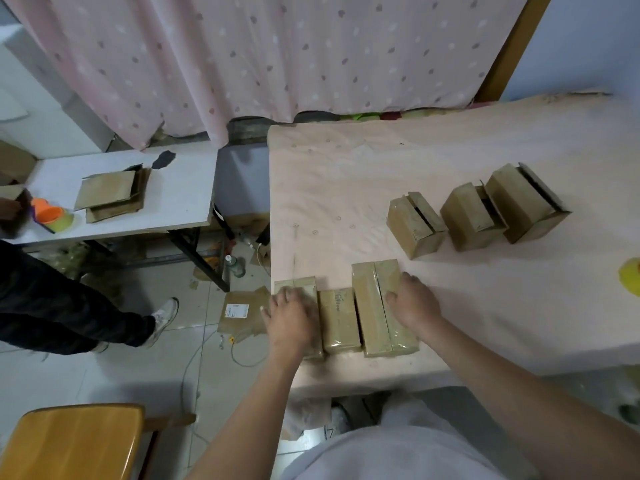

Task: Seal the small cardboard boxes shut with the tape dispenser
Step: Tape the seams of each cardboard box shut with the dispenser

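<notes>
Brown cardboard: three taped boxes sit at the table's (450,323) near edge. The left hand (292,322) rests flat on the left box (298,289), the right hand (414,303) lies loosely spread on the right box (381,306). Beyond it, three open boxes (476,209) wait. No tape dispenser shows. A shove could tip the left box off that edge.

**A makeshift packing room in a home**

I'm looking into what seems a living space turned to parcel work: a pink dotted curtain (242,57) hangs across the back, a pink cloth covers the work table (485,306), flattened cartons (110,195) lie on a folding table (180,188), and cardboard scraps (239,313) and a bottle (235,265) litter the tiled floor (86,379).
</notes>
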`<state>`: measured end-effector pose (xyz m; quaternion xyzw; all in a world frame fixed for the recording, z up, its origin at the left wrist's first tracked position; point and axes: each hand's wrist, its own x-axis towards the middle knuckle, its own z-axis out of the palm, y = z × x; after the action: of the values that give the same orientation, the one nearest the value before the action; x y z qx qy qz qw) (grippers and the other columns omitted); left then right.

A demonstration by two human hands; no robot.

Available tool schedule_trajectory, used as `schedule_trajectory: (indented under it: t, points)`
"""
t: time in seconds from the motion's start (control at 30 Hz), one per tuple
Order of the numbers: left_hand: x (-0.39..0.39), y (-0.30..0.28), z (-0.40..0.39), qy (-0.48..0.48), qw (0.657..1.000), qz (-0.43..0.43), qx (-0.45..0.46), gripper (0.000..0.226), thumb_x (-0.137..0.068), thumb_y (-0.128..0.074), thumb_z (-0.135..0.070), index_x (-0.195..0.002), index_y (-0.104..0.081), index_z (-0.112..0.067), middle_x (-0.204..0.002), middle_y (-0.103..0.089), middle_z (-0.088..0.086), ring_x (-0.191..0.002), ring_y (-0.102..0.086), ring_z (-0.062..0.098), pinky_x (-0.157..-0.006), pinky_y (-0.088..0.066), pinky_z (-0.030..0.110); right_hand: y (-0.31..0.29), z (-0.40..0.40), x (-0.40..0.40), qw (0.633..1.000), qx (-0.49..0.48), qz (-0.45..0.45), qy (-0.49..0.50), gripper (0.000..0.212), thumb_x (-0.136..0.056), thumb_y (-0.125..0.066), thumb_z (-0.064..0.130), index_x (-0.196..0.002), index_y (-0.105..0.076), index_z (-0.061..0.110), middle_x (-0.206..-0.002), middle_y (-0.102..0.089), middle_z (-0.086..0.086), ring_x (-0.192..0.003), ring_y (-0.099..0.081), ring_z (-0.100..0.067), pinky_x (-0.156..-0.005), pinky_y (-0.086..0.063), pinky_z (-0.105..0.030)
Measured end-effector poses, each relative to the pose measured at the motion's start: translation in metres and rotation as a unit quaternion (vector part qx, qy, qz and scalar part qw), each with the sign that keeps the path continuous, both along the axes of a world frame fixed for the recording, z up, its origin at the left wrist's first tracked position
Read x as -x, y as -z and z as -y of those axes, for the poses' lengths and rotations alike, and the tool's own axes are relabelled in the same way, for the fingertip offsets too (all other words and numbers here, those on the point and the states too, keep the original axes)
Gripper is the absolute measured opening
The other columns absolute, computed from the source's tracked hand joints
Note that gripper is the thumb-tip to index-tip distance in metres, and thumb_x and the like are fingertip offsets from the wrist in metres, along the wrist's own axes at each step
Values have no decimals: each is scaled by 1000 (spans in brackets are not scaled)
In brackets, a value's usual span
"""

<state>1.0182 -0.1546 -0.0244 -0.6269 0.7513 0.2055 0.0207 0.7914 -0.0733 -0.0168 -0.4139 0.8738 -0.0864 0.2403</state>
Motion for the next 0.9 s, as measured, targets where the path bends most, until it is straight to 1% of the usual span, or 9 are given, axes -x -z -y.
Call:
schedule_trajectory:
  t: [0.07, 0.13, 0.3, 0.43, 0.57, 0.63, 0.73, 0.8, 0.9]
  points:
    - [22, -13, 9, 70, 997, 13, 8, 53, -106, -28, -34, -155, -26, -15, -163, -24, 6, -151, -17, 30, -122, -13, 56, -25, 15, 0, 996, 29, -60, -62, 49, -100, -48, 35, -140, -44, 6, -132, -54, -14, -120, -54, -35, -95, -48, -42]
    - [51, -27, 21, 129, 991, 19, 16, 53, -107, -24, -35, -156, -24, -15, -165, -20, 5, -152, -13, 29, -122, -10, 55, -51, 28, 4, 988, 39, -101, -112, 42, -101, -47, 33, -134, -49, 7, -127, -56, -12, -118, -54, -34, -89, -47, -40]
    - [133, -65, 38, 241, 968, 21, 59, 49, -106, -25, -36, -147, -37, -12, -155, -36, 6, -144, -28, 28, -119, -18, 54, -103, 36, 39, 982, -22, -151, -111, 39, -103, -44, 44, -119, -59, 11, -117, -64, -11, -107, -61, -32, -79, -45, -36]
    - [191, -92, 30, 309, 948, 12, 70, 50, -105, -29, -38, -146, -39, -10, -148, -44, 10, -137, -38, 30, -115, -25, 51, -118, 16, 73, 979, -50, -179, -78, 22, -100, -47, 27, -110, -60, 12, -113, -65, -9, -103, -62, -31, -79, -41, -36]
    - [230, -108, 9, 339, 937, 31, 77, 55, -103, -28, -41, -145, -39, -7, -147, -46, 17, -135, -43, 36, -113, -31, 50, -132, -17, 106, 974, -57, -214, -46, 24, -102, -47, 30, -111, -62, 14, -110, -66, -8, -99, -64, -29, -71, -42, -32]
    - [246, -114, 0, 343, 934, 49, 83, 56, -104, -26, -42, -146, -39, -7, -151, -41, 19, -137, -40, 40, -113, -30, 52, -140, -29, 121, 974, -53, -216, -33, 29, -102, -45, 34, -111, -62, 12, -109, -66, -9, -101, -64, -30, -76, -43, -35]
    - [268, -129, -18, 355, 929, 56, 88, 49, -105, -26, -39, -139, -45, -9, -145, -46, 16, -133, -43, 37, -108, -35, 49, -149, -46, 148, 976, -46, -210, -13, 21, -99, -49, 26, -105, -64, 13, -109, -69, -8, -101, -64, -29, -79, -44, -33]
    - [284, -139, -32, 362, 924, 71, 102, 46, -106, -28, -36, -139, -47, -10, -141, -49, 13, -132, -44, 34, -107, -34, 49, -157, -57, 166, 977, -33, -212, -10, 23, -100, -49, 28, -109, -63, 13, -113, -68, -7, -105, -64, -28, -78, -43, -32]
    - [314, -141, -53, 369, 918, 91, 114, 46, -106, -29, -37, -139, -46, -10, -139, -51, 12, -130, -45, 33, -109, -33, 50, -167, -79, 199, 977, -18, -211, -4, 32, -103, -45, 37, -118, -61, 13, -122, -65, -10, -114, -61, -30, -88, -45, -35]
